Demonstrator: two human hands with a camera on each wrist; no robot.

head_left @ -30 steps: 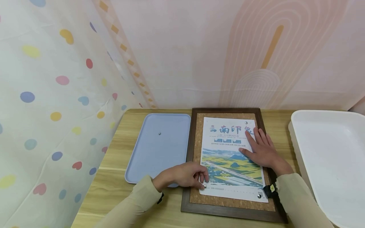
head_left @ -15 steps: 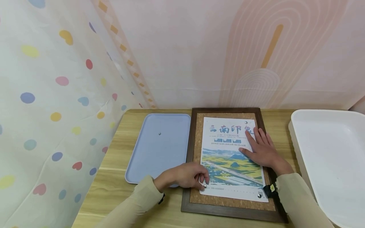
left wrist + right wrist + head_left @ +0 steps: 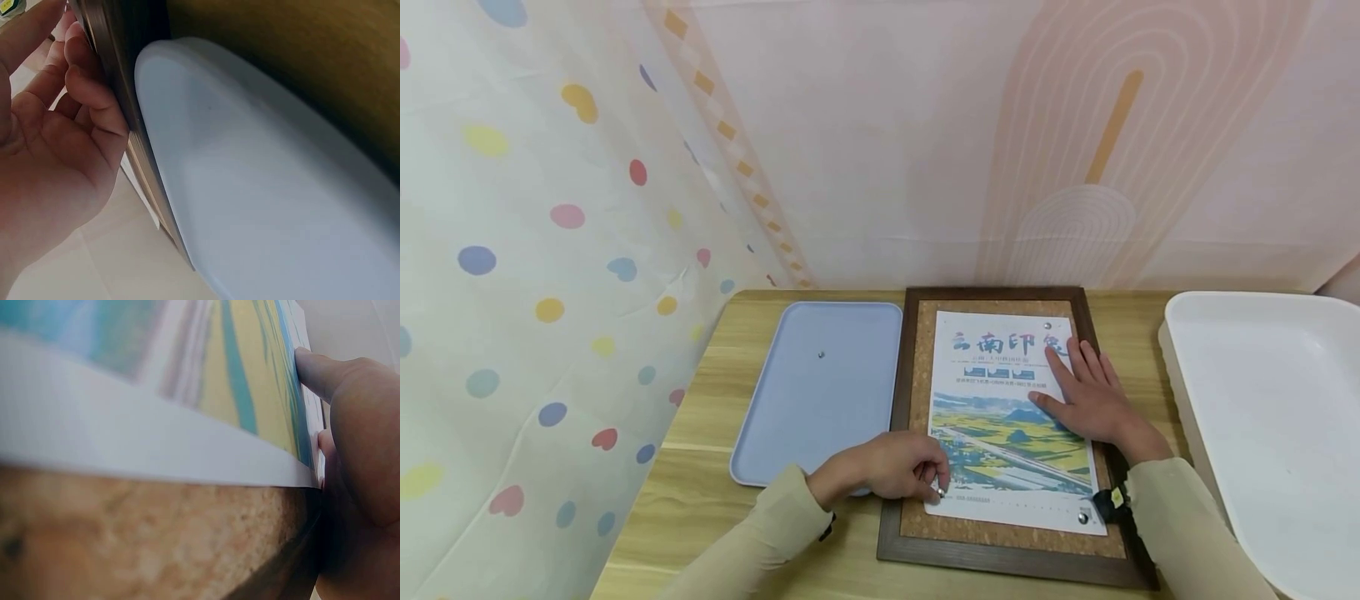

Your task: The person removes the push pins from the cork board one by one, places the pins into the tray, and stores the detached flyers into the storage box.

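Note:
A printed landscape poster [image 3: 1011, 417] lies on a cork board [image 3: 917, 417] with a dark wooden frame [image 3: 1000, 565]. At its lower left corner my left hand [image 3: 895, 467] pinches a silver pushpin [image 3: 941, 493] between thumb and index finger; the other fingers are curled. Spread over the poster's right edge, my right hand [image 3: 1090, 400] rests with straight fingers. Silver pins also sit at the upper right [image 3: 1048, 326] and lower right [image 3: 1083, 517] corners. In the left wrist view the left hand [image 3: 56, 144] hides the pin's point. The right thumb [image 3: 325, 372] touches the paper in the right wrist view.
Left of the board lies a shallow blue tray [image 3: 827, 400] with one silver pin [image 3: 821, 355] on it. A large white tub [image 3: 1270, 417] stands at the right. Patterned cloth [image 3: 880, 150] hangs behind the wooden table [image 3: 677, 492].
Both hands stay almost where they were. My left hand has shifted very slightly to the right at the corner pin, still pinching it.

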